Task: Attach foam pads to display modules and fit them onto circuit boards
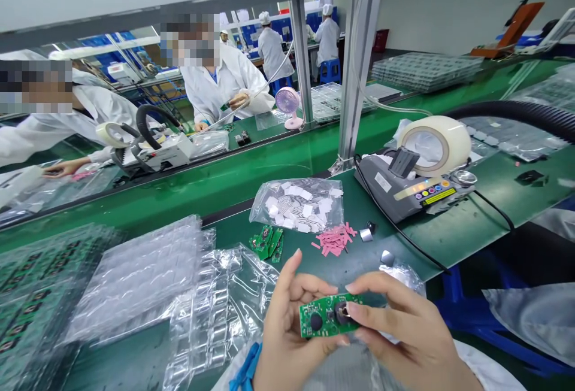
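A small green circuit board (324, 317) with two dark round parts is held low in the middle of the view. My left hand (287, 331) grips its left end, index finger raised. My right hand (404, 331) holds its right end, thumb and fingertips pressing on one round part. Just beyond lie several green boards (268, 242), a heap of pink strips (336, 240) and a clear bag of white pads (300, 204).
A grey tape dispenser (411, 190) with a large tape roll (433, 144) stands at right, its black cable (404, 236) crossing the green bench. Clear blister trays (144, 271) and bubble wrap (215, 319) lie at left. Co-workers in white coats sit across the conveyor.
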Tool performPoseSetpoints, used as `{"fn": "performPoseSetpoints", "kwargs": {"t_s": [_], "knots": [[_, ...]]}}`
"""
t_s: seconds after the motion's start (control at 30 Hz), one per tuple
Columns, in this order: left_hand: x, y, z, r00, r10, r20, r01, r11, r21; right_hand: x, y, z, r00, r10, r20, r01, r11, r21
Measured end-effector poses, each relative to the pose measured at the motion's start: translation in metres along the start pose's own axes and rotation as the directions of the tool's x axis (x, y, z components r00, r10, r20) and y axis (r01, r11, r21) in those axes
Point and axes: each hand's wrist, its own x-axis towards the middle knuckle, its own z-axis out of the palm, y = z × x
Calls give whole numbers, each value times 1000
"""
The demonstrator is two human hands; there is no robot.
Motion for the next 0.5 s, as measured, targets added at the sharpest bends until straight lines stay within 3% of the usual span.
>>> {"fn": "performPoseSetpoints", "kwargs": {"t_s": [0.23, 0.5], "knots": [[-3, 1, -8, 999, 51, 8, -52, 986, 160, 4, -8, -4, 990, 84, 117, -83, 996, -14], [1, 1, -12, 999, 2, 50, -9, 991, 134, 8, -7, 6, 946, 269, 182, -297, 944, 144]]}}
